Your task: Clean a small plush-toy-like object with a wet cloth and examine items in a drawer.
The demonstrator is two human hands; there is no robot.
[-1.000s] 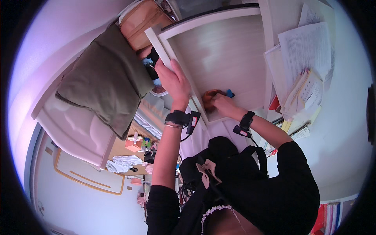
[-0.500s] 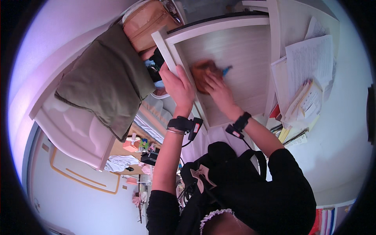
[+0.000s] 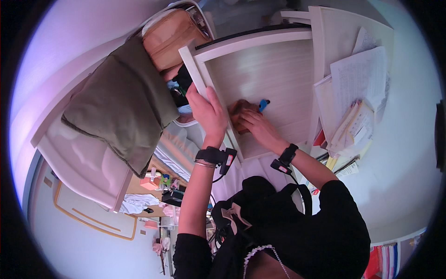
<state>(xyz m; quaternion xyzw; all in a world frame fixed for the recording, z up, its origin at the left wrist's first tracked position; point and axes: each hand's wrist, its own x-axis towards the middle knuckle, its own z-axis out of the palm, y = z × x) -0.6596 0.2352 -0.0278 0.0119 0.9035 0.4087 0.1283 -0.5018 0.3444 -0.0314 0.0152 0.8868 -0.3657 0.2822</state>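
Left hand [image 3: 208,111] grips board [image 3: 265,83] edge; right hand [image 3: 258,128] presses brown cloth [image 3: 238,111] flat.

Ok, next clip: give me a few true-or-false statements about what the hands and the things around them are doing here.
1. The left hand grips the edge of the pale wooden panel. True.
2. The right hand presses a brown cloth against the panel. True.
3. The right hand holds a pen over the stack of papers. False: the papers lie untouched to the right.
4. Both wrists are bare. False: each carries a dark strapped band.
5. An olive cushion lies left of the panel. True.
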